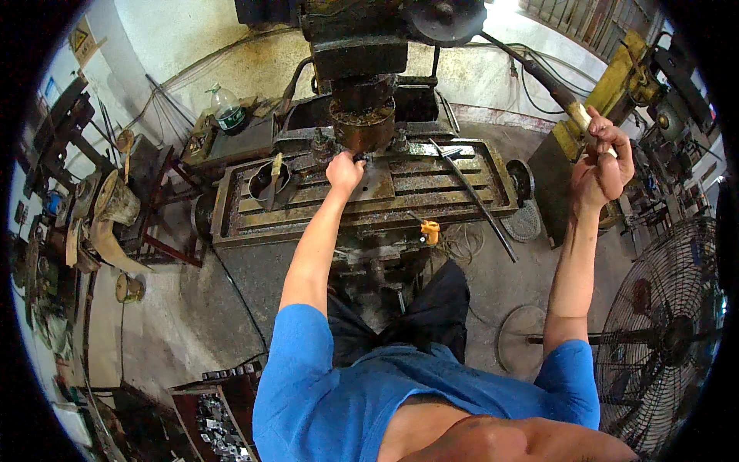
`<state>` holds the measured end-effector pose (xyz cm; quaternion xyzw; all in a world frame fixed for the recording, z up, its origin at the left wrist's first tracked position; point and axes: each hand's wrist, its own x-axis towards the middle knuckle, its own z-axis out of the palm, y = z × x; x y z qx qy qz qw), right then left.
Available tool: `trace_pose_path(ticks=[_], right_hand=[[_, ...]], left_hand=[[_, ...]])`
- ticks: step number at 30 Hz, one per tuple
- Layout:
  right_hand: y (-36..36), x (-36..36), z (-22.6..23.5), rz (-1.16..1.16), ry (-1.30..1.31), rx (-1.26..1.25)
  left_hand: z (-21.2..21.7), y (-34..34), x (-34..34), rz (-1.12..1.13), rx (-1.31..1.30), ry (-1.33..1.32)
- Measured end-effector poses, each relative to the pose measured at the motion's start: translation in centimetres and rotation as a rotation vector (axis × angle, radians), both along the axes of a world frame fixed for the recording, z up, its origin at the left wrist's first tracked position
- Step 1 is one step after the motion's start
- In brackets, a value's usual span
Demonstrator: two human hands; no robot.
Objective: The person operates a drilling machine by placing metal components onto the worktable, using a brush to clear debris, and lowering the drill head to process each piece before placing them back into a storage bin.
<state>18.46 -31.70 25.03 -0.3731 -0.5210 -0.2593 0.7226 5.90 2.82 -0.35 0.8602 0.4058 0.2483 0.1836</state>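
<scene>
My left hand [344,171] is closed at the middle of the slotted machine table [439,199], just below the drill press spindle head [363,123]. A small dark bit shows at its thumb side, but what the fingers hold is hidden. Raised at the right, my right hand [603,163] wraps round the pale grip of a long lever [550,81] that runs up to the machine head. Clamp bolts [323,145] stand beside the spindle. Left of my left hand, a cut-open container [269,183] with a brush-like tool in it sits on the table.
A dark bar [481,206] leans across the table's right front edge. A yellow part [429,232] hangs below the table. A large floor fan [670,331] stands at my right. A clear bottle [227,108] is on the back-left bench, and a box of metal pieces [219,423] is lower left.
</scene>
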Motion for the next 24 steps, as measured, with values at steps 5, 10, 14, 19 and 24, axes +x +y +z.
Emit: trace_pose_path(ticks=[5, 10, 14, 19, 24], right_hand=[[0.4, -0.4, 0.0, -0.077, 0.043, 0.011], [-0.5, 0.2, -2.3, 0.038, -0.020, 0.005], [0.0, -1.1, 0.0, -0.080, 0.095, -0.007], [-0.2, -0.9, -2.0, 0.019, 0.055, 0.023], [-0.2, -0.8, -2.9, 0.053, 0.096, 0.026]], left_hand=[[-0.5, -0.1, -0.1, -0.004, 0.071, -0.043], [0.6, -0.7, -0.1, -0.007, 0.033, -0.030], [0.3, -0.3, 0.0, -0.006, -0.007, 0.012], [0.9, -0.2, -2.0, -0.212, -0.229, -0.264], [0.4, 0.7, -7.7, -0.339, -0.428, -0.413]])
